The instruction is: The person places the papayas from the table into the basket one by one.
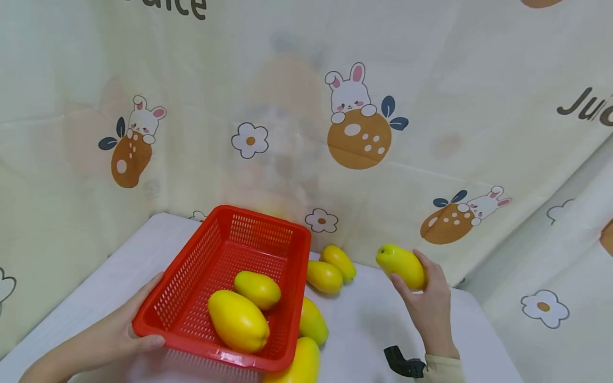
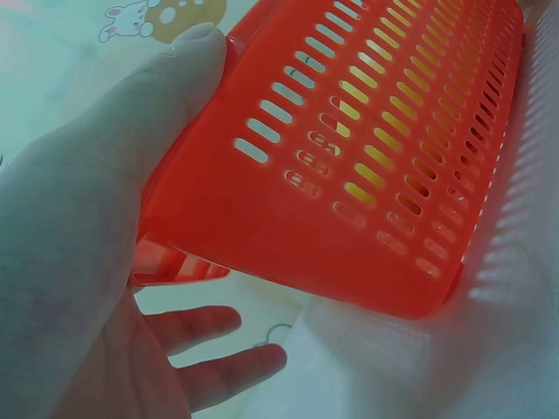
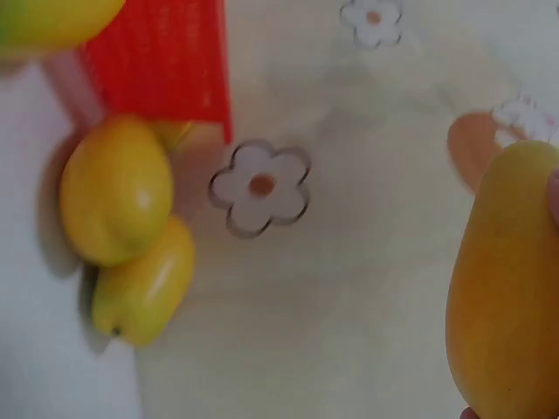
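Observation:
My left hand grips the near left corner of a red plastic basket. In the left wrist view the thumb lies on the basket's rim, and two fingers show below it. Inside the basket lie a large yellow mango and a smaller mango. My right hand holds another yellow mango between thumb and fingers, to the right of the basket. That held mango also fills the right edge of the right wrist view, where most of the hand is out of sight.
Along the basket's right side lie a greenish-yellow mango and a big yellow one, partly hidden. Farther back, two mangoes touch each other. A patterned cloth hangs behind the white table. A black strap is near my right wrist.

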The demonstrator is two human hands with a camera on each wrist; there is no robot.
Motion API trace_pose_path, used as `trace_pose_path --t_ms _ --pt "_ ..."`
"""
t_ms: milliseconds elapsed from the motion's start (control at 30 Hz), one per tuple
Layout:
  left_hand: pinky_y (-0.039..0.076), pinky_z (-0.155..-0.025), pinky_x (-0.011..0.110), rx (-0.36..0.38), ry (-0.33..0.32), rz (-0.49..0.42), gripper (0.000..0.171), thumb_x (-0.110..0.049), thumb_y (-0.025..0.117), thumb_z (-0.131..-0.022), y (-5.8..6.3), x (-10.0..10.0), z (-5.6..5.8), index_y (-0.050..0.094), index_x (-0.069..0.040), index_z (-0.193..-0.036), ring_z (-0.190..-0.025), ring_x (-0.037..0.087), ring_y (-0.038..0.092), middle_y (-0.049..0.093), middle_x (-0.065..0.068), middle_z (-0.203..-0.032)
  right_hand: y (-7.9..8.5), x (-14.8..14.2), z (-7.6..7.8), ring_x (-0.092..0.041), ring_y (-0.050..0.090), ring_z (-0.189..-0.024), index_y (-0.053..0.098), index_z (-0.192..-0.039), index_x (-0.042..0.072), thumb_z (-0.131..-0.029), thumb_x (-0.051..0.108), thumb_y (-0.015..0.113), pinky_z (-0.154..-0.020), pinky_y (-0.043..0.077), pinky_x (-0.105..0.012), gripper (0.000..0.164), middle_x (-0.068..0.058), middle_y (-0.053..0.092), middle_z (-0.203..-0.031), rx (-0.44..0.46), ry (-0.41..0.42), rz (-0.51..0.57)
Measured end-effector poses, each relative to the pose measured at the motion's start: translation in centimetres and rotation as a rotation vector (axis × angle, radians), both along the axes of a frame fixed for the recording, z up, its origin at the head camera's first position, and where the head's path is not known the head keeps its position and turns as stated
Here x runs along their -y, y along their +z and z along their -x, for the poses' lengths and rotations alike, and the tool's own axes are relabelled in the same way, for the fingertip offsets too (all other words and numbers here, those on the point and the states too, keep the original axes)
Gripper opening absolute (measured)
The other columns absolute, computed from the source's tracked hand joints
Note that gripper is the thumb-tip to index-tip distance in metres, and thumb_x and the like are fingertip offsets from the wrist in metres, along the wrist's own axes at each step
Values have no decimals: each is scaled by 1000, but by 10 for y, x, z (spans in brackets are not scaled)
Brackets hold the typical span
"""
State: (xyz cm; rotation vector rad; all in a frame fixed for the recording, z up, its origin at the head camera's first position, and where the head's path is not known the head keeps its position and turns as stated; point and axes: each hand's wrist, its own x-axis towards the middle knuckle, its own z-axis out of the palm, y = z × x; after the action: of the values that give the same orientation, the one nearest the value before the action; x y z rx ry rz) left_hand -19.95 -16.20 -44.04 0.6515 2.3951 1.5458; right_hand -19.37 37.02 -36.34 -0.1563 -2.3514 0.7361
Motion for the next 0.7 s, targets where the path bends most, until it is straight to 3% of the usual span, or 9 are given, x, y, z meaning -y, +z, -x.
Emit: trace_pose_path --t_ms 100,333,500,600,700 --pt "56 -74 25 21 -15 -22 97 -22 67 -84 0 1 0 -1 -27 -153 -115 2 46 19 13 -152 10 17 -8 -18 49 -104 46 -139 17 -80 26 77 -86 29 1 68 -7 53 -126 -82 35 -16" --pt "55 -76 25 49 -25 -29 96 -22 65 -86 -2 1 -1 -3 -29 -153 -115 2 48 15 13 -153 32 48 -29 -3 46 -99 50 -136 15 -69 6 83 -83 38 -1 75 -7 56 -123 -270 205 -55" --pt "55 -76 24 43 -16 -12 96 -22 65 -86 -1 2 -2 -4 -31 -152 -114 0 48 14 14 -154 41 63 -44 -1 46 -107 50 -136 10 -64 0 85 -87 39 -3 81 -10 53 -127 -286 259 -61" --pt "55 -75 24 55 -10 0 97 -24 66 -86 -1 3 -2 -4 -31 -152 -113 -1 48 15 14 -154 44 70 -54 -2 44 -114 52 -135 9 -63 4 87 -91 38 -3 80 -13 50 -130 -308 287 -67" --pt "56 -74 25 62 -12 10 97 -26 66 -86 0 2 0 -4 -30 -152 -113 1 49 18 14 -153 44 77 -63 -2 43 -119 53 -133 4 -70 23 83 -95 37 -4 72 -18 48 -129 -384 333 -90"
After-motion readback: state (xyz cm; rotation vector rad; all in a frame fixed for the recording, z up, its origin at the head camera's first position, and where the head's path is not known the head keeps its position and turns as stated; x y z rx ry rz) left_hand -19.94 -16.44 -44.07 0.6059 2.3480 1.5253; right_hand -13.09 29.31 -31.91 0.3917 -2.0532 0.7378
